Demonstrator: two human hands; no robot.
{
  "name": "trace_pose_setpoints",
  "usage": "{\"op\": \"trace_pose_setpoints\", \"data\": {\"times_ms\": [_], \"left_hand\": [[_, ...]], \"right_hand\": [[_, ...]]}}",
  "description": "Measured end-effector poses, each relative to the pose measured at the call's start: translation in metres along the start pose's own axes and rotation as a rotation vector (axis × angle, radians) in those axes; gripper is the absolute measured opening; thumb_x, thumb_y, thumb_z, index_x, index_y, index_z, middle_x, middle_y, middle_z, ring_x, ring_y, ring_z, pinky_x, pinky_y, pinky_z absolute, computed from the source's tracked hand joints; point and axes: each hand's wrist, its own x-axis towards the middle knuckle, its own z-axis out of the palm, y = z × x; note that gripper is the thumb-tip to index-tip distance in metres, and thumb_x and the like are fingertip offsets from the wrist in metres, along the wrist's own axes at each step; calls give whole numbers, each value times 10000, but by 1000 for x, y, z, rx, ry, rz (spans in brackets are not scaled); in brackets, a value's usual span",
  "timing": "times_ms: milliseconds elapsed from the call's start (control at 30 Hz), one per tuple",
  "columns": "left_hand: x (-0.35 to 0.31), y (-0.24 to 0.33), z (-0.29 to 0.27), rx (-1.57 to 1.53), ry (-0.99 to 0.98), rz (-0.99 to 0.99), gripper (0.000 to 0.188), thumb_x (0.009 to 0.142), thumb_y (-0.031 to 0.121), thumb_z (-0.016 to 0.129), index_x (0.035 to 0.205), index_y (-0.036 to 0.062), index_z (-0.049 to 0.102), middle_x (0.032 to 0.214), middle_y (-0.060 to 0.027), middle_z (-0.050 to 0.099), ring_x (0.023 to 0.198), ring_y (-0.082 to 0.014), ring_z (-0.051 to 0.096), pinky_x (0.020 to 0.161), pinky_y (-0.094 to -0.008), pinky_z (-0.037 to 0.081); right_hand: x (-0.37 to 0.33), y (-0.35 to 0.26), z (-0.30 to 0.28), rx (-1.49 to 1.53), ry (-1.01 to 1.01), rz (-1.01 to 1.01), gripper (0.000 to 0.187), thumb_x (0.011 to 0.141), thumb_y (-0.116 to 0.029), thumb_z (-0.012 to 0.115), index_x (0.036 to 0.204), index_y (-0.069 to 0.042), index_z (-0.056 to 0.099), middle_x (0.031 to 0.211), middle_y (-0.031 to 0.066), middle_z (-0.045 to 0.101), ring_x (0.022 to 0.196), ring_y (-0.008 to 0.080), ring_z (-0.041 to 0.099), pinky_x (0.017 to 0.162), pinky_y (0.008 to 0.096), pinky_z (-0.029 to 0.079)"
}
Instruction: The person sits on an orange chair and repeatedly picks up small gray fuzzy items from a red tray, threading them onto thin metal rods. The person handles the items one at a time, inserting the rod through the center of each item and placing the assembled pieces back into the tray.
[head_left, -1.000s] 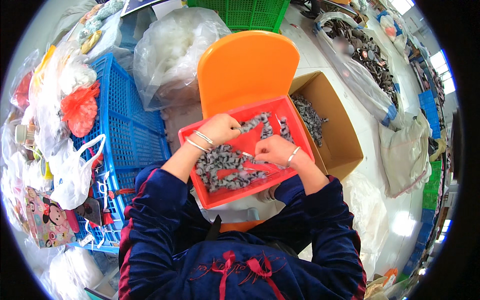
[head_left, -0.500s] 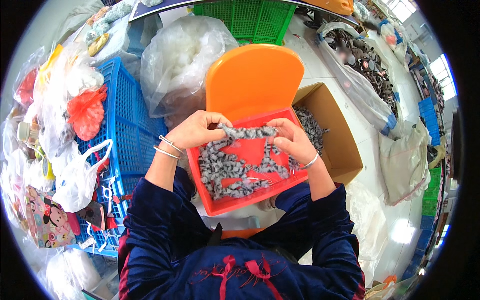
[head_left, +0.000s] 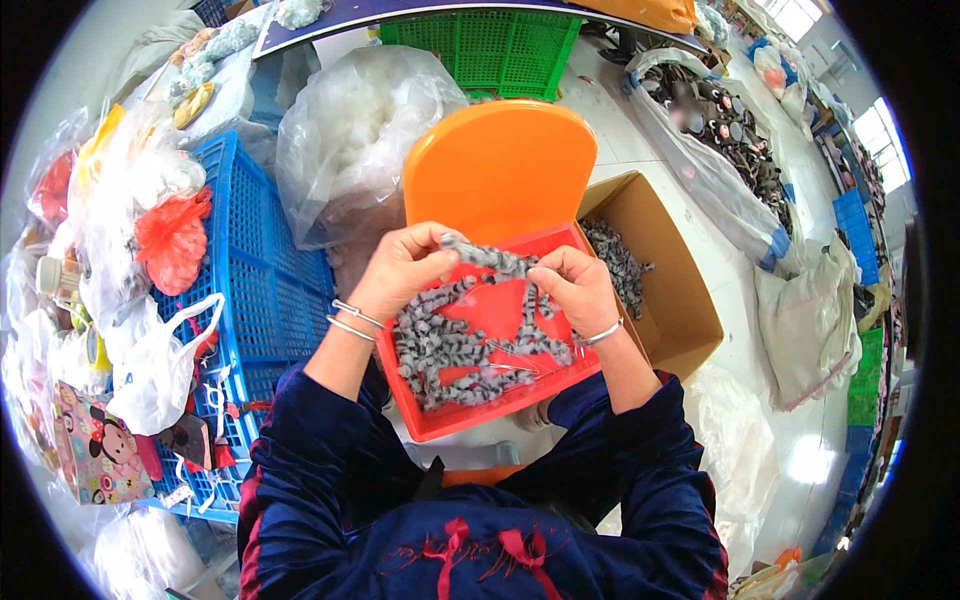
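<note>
Between my two hands stretches a fluffy grey-and-black striped plush strip (head_left: 490, 258), held above a red tray (head_left: 480, 423). My left hand (head_left: 412, 262) pinches its left end between thumb and fingers. At the other end, the fingertips of my right hand (head_left: 578, 285) are closed on the strip. Several more striped plush strips (head_left: 440, 345) lie in the tray, mostly along its left and near sides. Some thin metal pins or wires (head_left: 515, 362) rest among them; their exact kind is too small to tell.
An orange chair (head_left: 500, 165) stands behind the tray. Right of it is a cardboard box (head_left: 665, 280) with more striped pieces. A blue plastic crate (head_left: 265, 250) and a clear bag of white stuffing (head_left: 365, 130) are on the left. A sack of dark plush parts (head_left: 720, 130) lies far right.
Both hands have come slightly closer together, the right one moving left and a little down. The strip now slants down toward the right.
</note>
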Motion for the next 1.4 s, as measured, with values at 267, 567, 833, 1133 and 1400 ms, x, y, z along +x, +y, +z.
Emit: {"op": "trace_pose_setpoints", "data": {"times_ms": [267, 567, 833, 1133, 1400], "left_hand": [[-5, -24, 40, 95, -30, -29, 198, 870, 166, 702, 1006, 23, 697, 803, 0, 672, 686, -45, 581, 620, -220, 487], [-3, -29, 43, 77, -22, -80, 174, 886, 168, 690, 973, 18, 708, 723, 32, 626, 631, -41, 545, 577, -215, 445], [-2, -27, 49, -51, 53, -41, 166, 876, 136, 686, 991, 17, 686, 739, 23, 625, 628, -59, 533, 583, -226, 449], [-4, -26, 48, -50, 61, -45, 138, 860, 139, 685, 917, 17, 657, 720, 7, 616, 638, -65, 565, 588, -235, 466], [-4, -27, 51, -6, 60, -36, 145, 876, 123, 694, 968, 12, 678, 765, 11, 622, 651, -62, 553, 595, -226, 463]], "right_hand": [[-1, 3, 17, 43, -61, -29, 105, 905, -44, 647, 994, 9, 638, 854, -23, 639, 724, 24, 552, 616, 193, 443], [-3, 2, 20, -51, -72, -43, 111, 886, -38, 645, 981, 19, 636, 800, -37, 625, 678, -1, 518, 581, 182, 415], [-1, 2, 16, -59, -130, 22, 126, 897, -18, 619, 1016, 22, 627, 877, -6, 644, 752, 24, 561, 643, 194, 452], [1, 2, 18, -3, -57, 23, 58, 895, -50, 647, 916, -4, 619, 815, -29, 619, 719, 22, 552, 614, 190, 443], [-2, 0, 18, -18, -105, -29, 58, 933, -72, 596, 949, -19, 616, 812, -26, 603, 714, 18, 520, 611, 192, 411]]}}
